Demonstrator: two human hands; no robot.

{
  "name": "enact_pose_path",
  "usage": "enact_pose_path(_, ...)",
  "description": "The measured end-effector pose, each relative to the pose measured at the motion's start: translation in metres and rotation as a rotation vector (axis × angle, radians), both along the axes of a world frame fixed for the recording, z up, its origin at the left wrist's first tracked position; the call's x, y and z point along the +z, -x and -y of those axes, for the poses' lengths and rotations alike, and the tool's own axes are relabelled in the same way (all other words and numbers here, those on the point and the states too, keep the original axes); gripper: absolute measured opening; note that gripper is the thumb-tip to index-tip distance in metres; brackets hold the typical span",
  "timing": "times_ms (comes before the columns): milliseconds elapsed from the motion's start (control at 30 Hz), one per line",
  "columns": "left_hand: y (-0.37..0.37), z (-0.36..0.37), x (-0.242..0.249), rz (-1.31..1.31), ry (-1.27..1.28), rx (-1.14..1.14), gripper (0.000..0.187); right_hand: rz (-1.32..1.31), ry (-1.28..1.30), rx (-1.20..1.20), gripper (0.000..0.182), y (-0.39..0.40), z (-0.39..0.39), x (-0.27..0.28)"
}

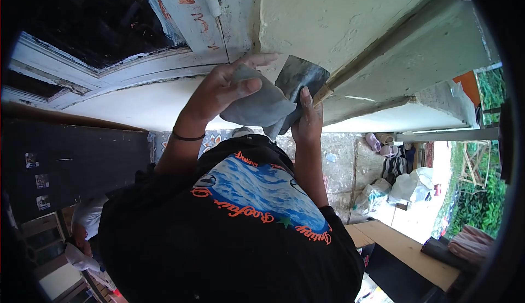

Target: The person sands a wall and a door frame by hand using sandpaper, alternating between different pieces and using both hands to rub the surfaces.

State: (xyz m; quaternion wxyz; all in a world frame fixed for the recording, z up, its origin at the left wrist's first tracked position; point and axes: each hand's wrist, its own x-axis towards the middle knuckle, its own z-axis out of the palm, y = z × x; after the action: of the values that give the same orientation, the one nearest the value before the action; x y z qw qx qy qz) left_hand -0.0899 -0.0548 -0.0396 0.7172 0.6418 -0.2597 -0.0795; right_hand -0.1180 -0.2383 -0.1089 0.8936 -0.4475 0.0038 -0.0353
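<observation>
My left hand grips a grey, curved piece shaped like a shallow bowl or scoop, thumb across its face and fingers stretched beyond its upper edge. In my right hand is a dark, flat rectangular scraper blade, smeared with grey, with my thumb laid on its face. The blade stands upright just right of the grey piece, whose right edge overlaps it in view. Grey residue marks the fingers of both hands. Both things are held up in front of the pale wall.
A window frame is at upper left, and a wooden pole or ledge slants along the wall. Shoes and plastic bags lie on the floor at right. A wooden cabinet stands lower right; another person is at lower left.
</observation>
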Motion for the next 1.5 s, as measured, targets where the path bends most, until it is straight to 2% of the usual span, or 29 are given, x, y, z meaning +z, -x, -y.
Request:
enact_pose_path(67,0.002,0.011,-0.007,-0.067,0.017,0.047,0.046,-0.012,-0.007,0.039,0.041,0.001,-0.001,0.002)
enact_pose_path(133,0.001,0.013,-0.016,-0.355,-0.138,-0.094,0.048,-0.049,-0.029,0.111,0.035,0.004,0.0,0.001)
enact_pose_path(167,0.001,0.016,-0.017,-0.384,-0.132,-0.104,0.048,-0.023,-0.012,0.128,0.03,0.003,0.003,-0.005)
enact_pose_path(300,-0.002,0.019,-0.017,-0.341,-0.181,-0.056,0.045,-0.039,0.077,0.096,0.033,0.007,0.008,-0.005)
enact_pose_path(367,-0.004,0.021,-0.016,-0.209,-0.239,0.127,0.044,-0.023,-0.027,0.063,0.043,0.008,0.012,0.003)
enact_pose_path(400,-0.005,0.022,-0.017,-0.209,-0.24,0.124,0.044,-0.023,-0.027,0.06,0.043,0.009,0.012,0.006)
enact_pose_path(467,-0.008,0.021,-0.018,-0.06,-0.232,0.267,0.045,0.131,-0.004,0.025,0.056,0.012,0.012,0.012)
enact_pose_path(500,-0.008,0.022,-0.018,-0.061,-0.234,0.266,0.045,0.107,0.112,-0.028,0.065,0.017,0.012,0.018)
enact_pose_path(533,-0.006,0.023,-0.018,-0.047,-0.248,0.298,0.045,0.106,0.11,-0.029,0.065,0.02,0.008,0.017)
enact_pose_path(600,-0.005,0.023,-0.019,-0.036,-0.267,0.328,0.044,0.185,0.736,-0.675,0.07,0.025,-0.003,0.014)
enact_pose_path(633,-0.005,0.023,-0.021,0.017,-0.277,0.343,0.044,0.312,0.775,-0.871,0.066,0.024,-0.006,0.009)
enact_pose_path(667,-0.005,0.022,-0.022,0.071,-0.286,0.36,0.044,0.312,0.773,-0.868,0.066,0.024,-0.006,0.011)
enact_pose_path(767,-0.001,0.016,-0.01,0.083,-0.438,0.198,0.043,0.226,0.816,-0.327,0.052,0.034,-0.005,0.022)
enact_pose_path(800,0.0,0.015,-0.012,0.082,-0.443,0.196,0.043,0.222,0.811,-0.328,0.052,0.036,-0.007,0.021)
enact_pose_path(867,-0.003,0.011,-0.014,0.332,-0.572,0.16,0.04,-0.042,0.214,0.065,0.042,0.035,-0.011,0.02)
enact_pose_path(900,0.001,0.009,-0.004,0.357,-0.617,0.14,0.033,-0.081,0.278,0.088,0.033,0.036,-0.008,0.022)
enact_pose_path(1000,0.008,-0.002,0.013,0.44,-0.54,0.277,0.031,-0.066,0.211,0.117,0.03,0.034,0.001,0.019)
enact_pose_path(1033,0.011,-0.012,0.022,0.551,-0.541,0.375,0.033,-0.036,0.171,0.051,0.028,0.031,0.004,0.015)
enact_pose_path(1067,0.018,-0.021,0.027,0.583,-0.484,0.544,0.049,-0.015,0.168,-0.008,0.027,0.028,0.009,0.014)
enact_pose_path(1100,0.019,-0.031,0.029,0.589,-0.325,0.673,0.077,-0.019,0.144,-0.063,0.027,0.027,0.016,0.016)
enact_pose_path(1133,0.028,-0.023,0.045,0.497,0.002,0.752,0.101,-0.022,0.119,-0.117,0.027,0.025,0.02,0.021)
enact_pose_path(1167,0.031,-0.038,0.05,0.66,-0.047,0.909,0.109,0.021,0.152,-0.256,0.027,0.024,0.022,0.025)
enact_pose_path(1200,0.037,-0.048,0.058,0.83,-0.172,1.241,0.106,0.062,0.183,-0.398,0.029,0.023,0.022,0.029)
enact_pose_path(1233,0.027,-0.05,0.064,1.175,0.093,1.311,0.097,0.154,0.388,-0.587,0.028,0.024,0.024,0.031)
enact_pose_path(1267,0.03,-0.051,0.071,1.193,0.088,1.35,0.076,0.187,0.724,-0.806,0.027,0.026,0.028,0.027)
enact_pose_path(1333,0.036,-0.042,0.063,0.936,0.196,1.397,0.064,0.288,0.998,-1.182,0.022,0.025,0.018,0.032)
enact_pose_path(1400,0.02,-0.044,0.044,0.963,-0.077,1.496,0.051,0.396,0.777,-1.155,0.021,0.015,0.001,0.018)
enact_pose_path(1467,0.0,-0.029,0.045,1.097,-0.346,1.324,0.049,0.389,1.007,-0.902,0.03,0.004,-0.005,0.003)
enact_pose_path(1500,-0.014,-0.03,0.037,1.084,-0.356,1.236,0.049,0.606,1.074,-0.936,0.035,-0.013,-0.006,-0.004)
